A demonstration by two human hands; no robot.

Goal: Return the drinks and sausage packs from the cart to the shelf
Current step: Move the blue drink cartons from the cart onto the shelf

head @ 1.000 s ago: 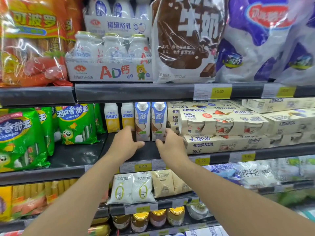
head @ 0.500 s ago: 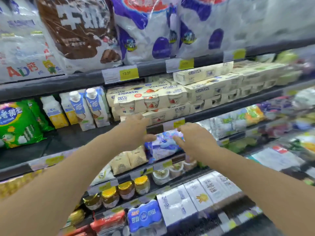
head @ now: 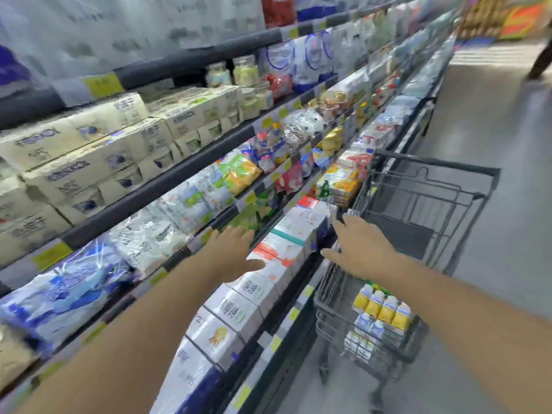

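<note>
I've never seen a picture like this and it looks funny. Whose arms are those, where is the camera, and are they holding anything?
The camera sits on a person's head and looks forward and down, so you see that person's own two arms reaching out. There is only this one view. The left hand and the right hand have their fingers spread and hold nothing. On the left are shop shelves full of milk boxes and bags. On the right stands a dark wire cart. Down in the cart stand small drink bottles, some yellow and some pale blue. The picture is blurry, so I cannot read the labels.
</note>
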